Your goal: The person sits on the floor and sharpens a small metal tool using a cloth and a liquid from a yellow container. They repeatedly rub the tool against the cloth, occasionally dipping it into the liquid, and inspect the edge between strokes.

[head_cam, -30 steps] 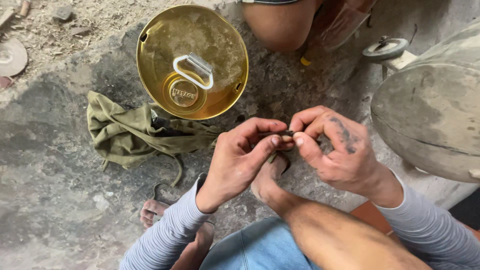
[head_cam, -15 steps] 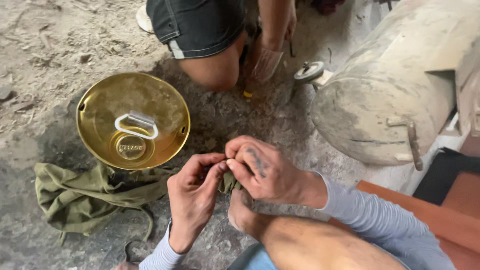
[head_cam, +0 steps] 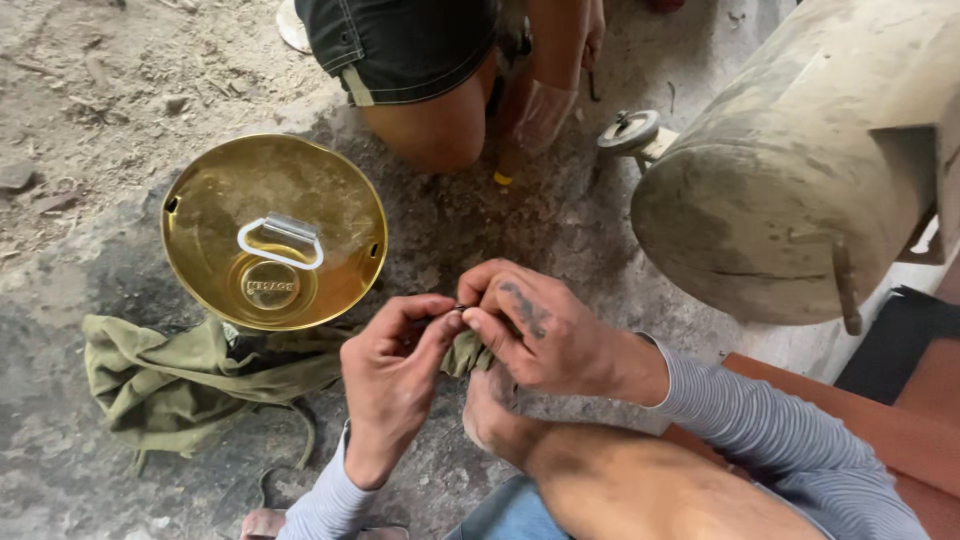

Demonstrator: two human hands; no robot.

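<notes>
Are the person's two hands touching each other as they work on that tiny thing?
Touching. The head view shows the left hand and right hand meeting at the fingertips, pinching one small dark piece between them, with no gap visible.

Small dark part [head_cam: 458,308] pinched between the fingertips of the left hand [head_cam: 395,370] and right hand [head_cam: 540,330]: too small to identify, mostly covered by the fingers. Olive cloth [head_cam: 190,385]: its right end runs under both hands; a fold shows between them. Foot [head_cam: 495,420] on the floor: toes hidden behind the right hand. Second person [head_cam: 420,70], crouching at top: cut off by the upper edge, only shorts, knee and a hand visible. Grey tank [head_cam: 790,190]: cut off at the top and right edges. Gold lid [head_cam: 340,200]: stamped centre too small to read. Sandal [head_cam: 265,525]: cropped by the lower edge.
</notes>
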